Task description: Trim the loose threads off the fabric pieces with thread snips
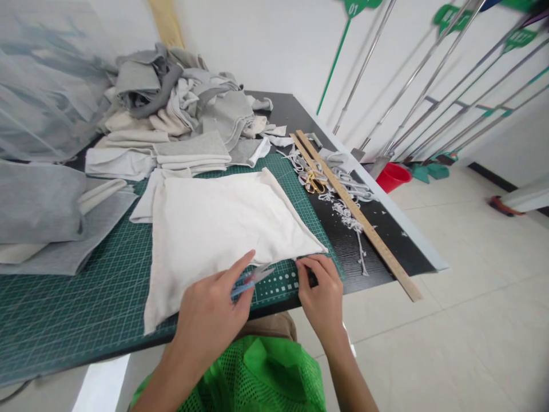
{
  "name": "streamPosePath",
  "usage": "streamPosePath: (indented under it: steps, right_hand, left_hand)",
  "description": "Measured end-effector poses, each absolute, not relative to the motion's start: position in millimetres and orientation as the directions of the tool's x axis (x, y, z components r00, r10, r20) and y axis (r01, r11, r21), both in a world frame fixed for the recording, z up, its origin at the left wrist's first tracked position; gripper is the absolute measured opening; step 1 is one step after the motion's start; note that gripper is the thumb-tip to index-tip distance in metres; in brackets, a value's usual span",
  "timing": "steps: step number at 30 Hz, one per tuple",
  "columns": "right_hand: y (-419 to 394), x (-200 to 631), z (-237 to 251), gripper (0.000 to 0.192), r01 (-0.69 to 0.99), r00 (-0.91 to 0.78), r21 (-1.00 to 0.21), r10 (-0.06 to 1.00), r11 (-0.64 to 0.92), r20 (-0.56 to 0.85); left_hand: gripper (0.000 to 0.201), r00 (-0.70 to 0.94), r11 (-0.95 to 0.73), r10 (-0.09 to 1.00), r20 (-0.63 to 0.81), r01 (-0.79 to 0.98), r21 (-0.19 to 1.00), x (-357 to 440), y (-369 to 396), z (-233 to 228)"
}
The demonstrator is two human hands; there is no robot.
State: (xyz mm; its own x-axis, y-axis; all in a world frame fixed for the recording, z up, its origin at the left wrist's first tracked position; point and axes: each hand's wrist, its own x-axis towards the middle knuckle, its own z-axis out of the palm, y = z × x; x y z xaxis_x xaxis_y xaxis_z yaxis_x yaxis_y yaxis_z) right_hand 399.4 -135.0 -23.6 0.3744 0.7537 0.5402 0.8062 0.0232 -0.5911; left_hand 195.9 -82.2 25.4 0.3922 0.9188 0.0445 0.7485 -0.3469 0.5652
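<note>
Big green cutting mat point(86, 297) covers most of the black table point(386, 240), with a heap of grey and cream fabric point(180, 109) at the far end. A cream cloth point(214, 223) lies flat on the mat. Wooden ruler point(355, 214) sits right of it, among cord scraps point(343, 212). Left hand point(210, 320) grips small blue snips point(253, 279) at the cloth's near edge; right hand point(321, 297) pinches that edge's corner.
</note>
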Motion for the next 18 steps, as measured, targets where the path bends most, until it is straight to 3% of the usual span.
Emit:
streamPosePath:
  steps: [2, 3, 5, 7, 9, 18]
  right_hand:
    - [-138.6, 398.9, -22.2, 0.010, 0.765, 0.403, -0.644, 0.755, 0.033, 0.517]
    - [-140.4, 398.6, -21.4, 0.010, 0.745, 0.413, -0.666, 0.759, 0.036, 0.503]
    - [-143.7, 398.4, -20.1, 0.010, 0.716, 0.421, -0.697, 0.768, 0.045, 0.482]
    - [-146.4, 398.6, -19.6, 0.011, 0.702, 0.417, -0.710, 0.779, 0.052, 0.469]
    - [-148.8, 399.4, -19.7, 0.012, 0.696, 0.405, -0.716, 0.792, 0.057, 0.456]
    - [-155.5, 402.2, -18.3, 0.012, 0.709, 0.379, -0.703, 0.814, 0.050, 0.440]
  left_hand:
    - [0.049, 0.418, -0.084, 0.891, -0.177, 0.535, 0.840, 200.4, -95.6, 27.4]
    - [0.054, 0.443, 0.120, 0.840, -0.314, 0.412, 0.903, 203.7, -102.3, 27.3]
    - [0.068, 0.504, 0.501, 0.681, -0.531, 0.208, 0.840, 211.4, -113.3, 24.7]
    - [0.077, 0.564, 0.697, 0.543, -0.622, 0.111, 0.709, 218.9, -118.9, 19.4]
    - [0.079, 0.612, 0.738, 0.481, -0.628, 0.104, 0.666, 224.2, -118.8, 13.7]
    - [0.065, 0.686, 0.640, 0.367, -0.628, 0.304, 0.706, 231.9, -101.6, 17.2]
